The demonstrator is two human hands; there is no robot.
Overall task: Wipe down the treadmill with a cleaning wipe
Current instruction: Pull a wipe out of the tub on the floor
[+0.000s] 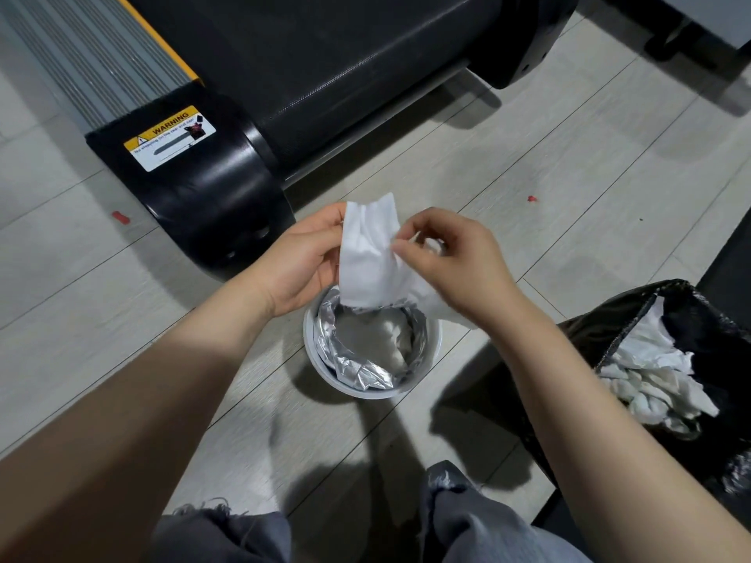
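A person holds a white wipe (367, 253) up in both hands above an open white tub (431, 359) on the pale plank floor (569, 188), just behind the rear end of a black treadmill (325, 54). The left hand (302, 264) grips the wipe's left edge, thumb on the near side and fingers (339, 221) curled behind the sheet; the right hand (451, 262) pinches its right edge between thumb and curled fingers (410, 233), and the lower part of the wipe trails beneath that hand toward the tub. The tub is lined with crumpled silver foil (357, 371), and more white wipes lie bunched inside it. The treadmill's rear corner cap (219, 197) sits just left of the hands and carries a yellow-and-white warning sticker (168, 138); a grey ribbed side rail (93, 54) with a yellow edge runs away toward the upper left. To the right, a black bin bag (699, 314) stands open with crumpled white wipes (650, 379) piled in it. Two small red scraps (120, 217) lie on the floor, one left of the treadmill, one right of the hands. Grey frayed trouser legs (467, 522) fill the bottom edge.
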